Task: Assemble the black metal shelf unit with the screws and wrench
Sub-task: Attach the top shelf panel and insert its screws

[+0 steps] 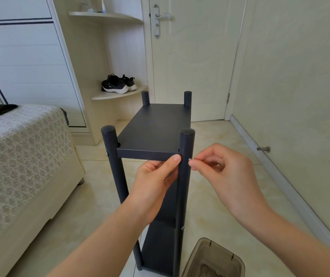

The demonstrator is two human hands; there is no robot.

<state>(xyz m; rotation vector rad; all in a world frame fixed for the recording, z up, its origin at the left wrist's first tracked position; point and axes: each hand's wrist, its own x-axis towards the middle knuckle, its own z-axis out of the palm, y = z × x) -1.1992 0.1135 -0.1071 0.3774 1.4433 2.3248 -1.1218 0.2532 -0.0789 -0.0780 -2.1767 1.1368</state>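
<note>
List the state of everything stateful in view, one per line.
shelf unit: upright on the floor, top shelf seated between four posts.
screw: at the near-right post's outer side; depth cannot be told.
near-left screw: seated in its post.
left hand: grips the top shelf's near-right corner, thumb on the front edge.
right hand: pinches the screw.
door: closed.
plastic container: open, no lid.

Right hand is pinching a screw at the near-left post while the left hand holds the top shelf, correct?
Not quite. The head view shows the right hand pinching the screw at the near-right post; the left hand does hold the top shelf beside it.
</note>
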